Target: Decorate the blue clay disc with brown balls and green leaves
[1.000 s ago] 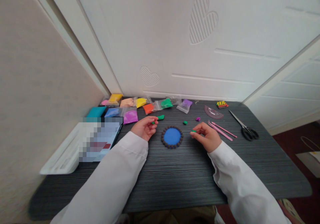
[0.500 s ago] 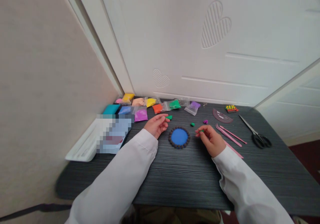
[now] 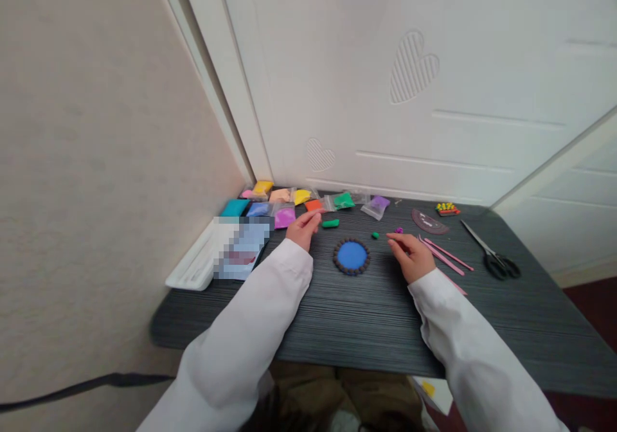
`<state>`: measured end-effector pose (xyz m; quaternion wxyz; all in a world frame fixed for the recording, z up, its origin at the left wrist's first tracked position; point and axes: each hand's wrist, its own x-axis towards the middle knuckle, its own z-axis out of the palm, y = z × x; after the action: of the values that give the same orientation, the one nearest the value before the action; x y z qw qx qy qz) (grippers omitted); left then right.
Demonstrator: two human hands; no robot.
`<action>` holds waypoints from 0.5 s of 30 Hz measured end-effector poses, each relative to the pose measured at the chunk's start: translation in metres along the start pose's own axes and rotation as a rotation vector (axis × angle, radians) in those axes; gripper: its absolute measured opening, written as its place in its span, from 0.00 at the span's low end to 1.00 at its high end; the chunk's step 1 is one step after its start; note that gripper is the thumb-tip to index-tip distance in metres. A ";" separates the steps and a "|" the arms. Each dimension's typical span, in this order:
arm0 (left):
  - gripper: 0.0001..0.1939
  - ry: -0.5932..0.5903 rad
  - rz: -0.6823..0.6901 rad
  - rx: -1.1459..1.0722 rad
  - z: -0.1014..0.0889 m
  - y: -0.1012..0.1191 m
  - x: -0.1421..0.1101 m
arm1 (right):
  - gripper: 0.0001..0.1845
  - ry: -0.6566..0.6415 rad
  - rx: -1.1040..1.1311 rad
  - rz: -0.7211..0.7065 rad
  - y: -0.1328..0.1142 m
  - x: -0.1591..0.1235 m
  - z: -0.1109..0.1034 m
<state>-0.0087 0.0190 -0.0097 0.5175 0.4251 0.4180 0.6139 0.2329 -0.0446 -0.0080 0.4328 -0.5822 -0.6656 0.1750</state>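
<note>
My left hand (image 3: pixel 303 229) is open beside a green clay roll (image 3: pixel 330 224) on the dark table, fingers stretched forward and apart from the roll. My right hand (image 3: pixel 411 256) is at the right of the blue disc, thumb and fingers drawn together in a pinch; whatever lies between them is hidden. Between the hands lies the flat blue disc (image 3: pixel 351 256), ringed by small dark brown balls (image 3: pixel 338 266). Past its upper right edge sits a small green clay lump (image 3: pixel 375 235). A little purple piece (image 3: pixel 398 231) lies just beyond my right fingertips.
Bags of coloured clay, among them green (image 3: pixel 344 200) and magenta (image 3: pixel 284 217), line the back. A white tray (image 3: pixel 190 271) stands left. Pink tweezers (image 3: pixel 446 256), a protractor (image 3: pixel 429 222), black scissors (image 3: pixel 496 261) and a red-and-yellow piece (image 3: pixel 447 209) are on the right.
My left hand has let go of the green clay, which now lies on the table as a roll. The green bit seen in my right fingers is no longer visible. The view has shifted.
</note>
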 end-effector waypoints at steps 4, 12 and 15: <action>0.09 0.004 0.051 0.049 0.000 0.013 -0.020 | 0.14 0.053 0.010 -0.047 -0.007 -0.009 0.000; 0.12 -0.317 0.115 0.522 -0.007 0.041 -0.100 | 0.08 -0.055 0.077 -0.027 -0.034 -0.062 -0.001; 0.09 -0.370 0.102 0.691 -0.010 0.037 -0.115 | 0.09 -0.074 0.091 0.023 -0.037 -0.077 0.001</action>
<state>-0.0168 -0.0995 0.0119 0.3792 0.6980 0.4780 0.3748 0.2054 -0.1258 -0.0099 0.4319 -0.5626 -0.6658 0.2318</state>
